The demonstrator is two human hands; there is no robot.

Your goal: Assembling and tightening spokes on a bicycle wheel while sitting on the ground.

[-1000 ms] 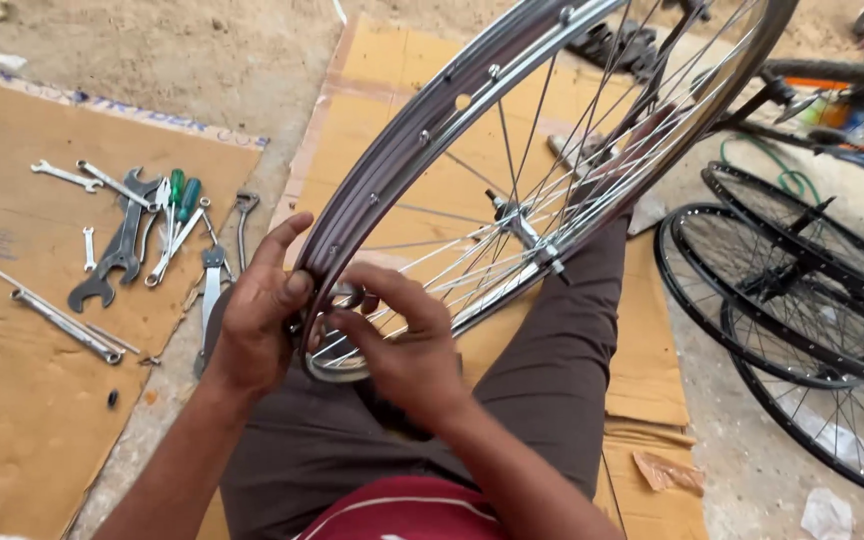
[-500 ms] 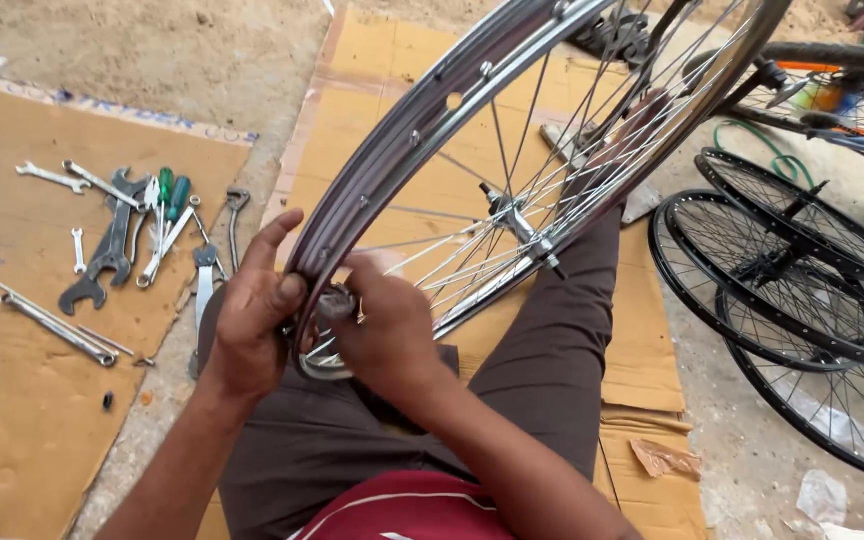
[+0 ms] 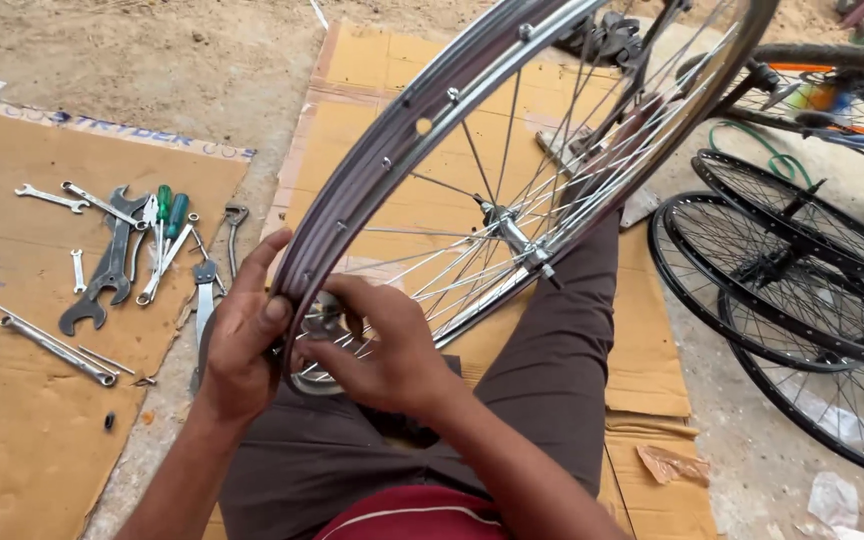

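While the bare wheel rim [image 3: 422, 125] is stood tilted across the lap, rising up and to the right away from both hands, its lowest arc is clamped by the left hand [image 3: 242, 345] and pinched at the spoke ends beside it by the right hand [image 3: 387, 350].

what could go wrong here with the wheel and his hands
The right hand has fingers in among the spokes near the rim; they might get pinched if the wheel turned. The left hand alone steadies the rim on the lap, so it could slip. The small part being fingered could drop onto the cardboard.
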